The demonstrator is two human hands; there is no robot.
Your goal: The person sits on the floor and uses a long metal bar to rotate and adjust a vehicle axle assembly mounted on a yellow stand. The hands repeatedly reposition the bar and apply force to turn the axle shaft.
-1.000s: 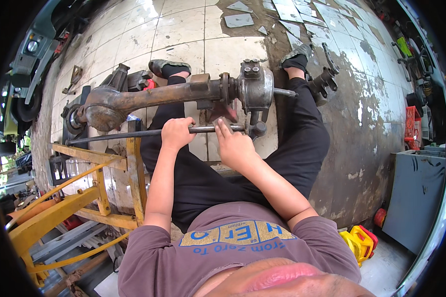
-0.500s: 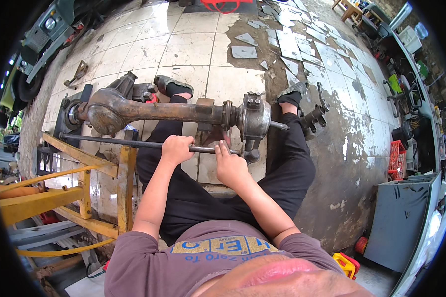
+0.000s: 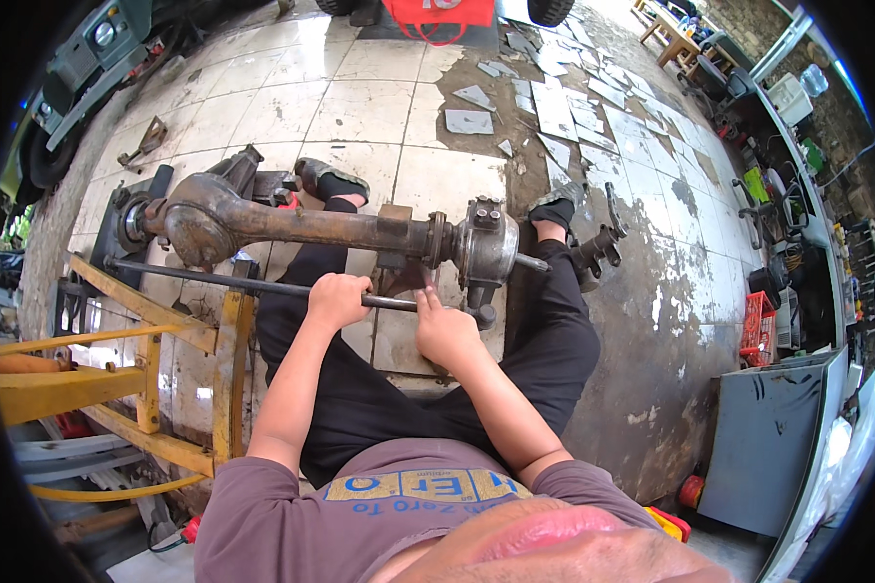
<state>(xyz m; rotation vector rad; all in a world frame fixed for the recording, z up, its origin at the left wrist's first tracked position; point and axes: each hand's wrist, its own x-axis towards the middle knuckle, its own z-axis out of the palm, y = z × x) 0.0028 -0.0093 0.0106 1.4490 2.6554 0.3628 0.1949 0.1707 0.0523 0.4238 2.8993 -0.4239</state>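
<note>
A long dark tie rod [image 3: 272,287] runs sideways in front of a rusty vehicle axle housing [image 3: 301,225] on the floor between my legs. My left hand [image 3: 338,300] is closed around the rod near its middle. Further right, my right hand [image 3: 445,332] is at the rod's right part, two fingers reaching over it and the others folded under, partly hidden. Just beyond that hand, the rod's end joint [image 3: 484,316] meets the steering knuckle [image 3: 486,243]. A stub shaft [image 3: 531,262] sticks out from the knuckle's right side.
A yellow metal frame [image 3: 228,360] stands close to my left arm. Loose metal brackets [image 3: 598,248] lie by my right foot. Broken tiles [image 3: 554,112] cover the far floor. To the right are a grey cabinet [image 3: 768,437] and a red crate [image 3: 756,325].
The view has shifted slightly, bringing more of a red bag into sight at the far edge. My right hand's fingers look a little more bent; both hands stay at the rod.
</note>
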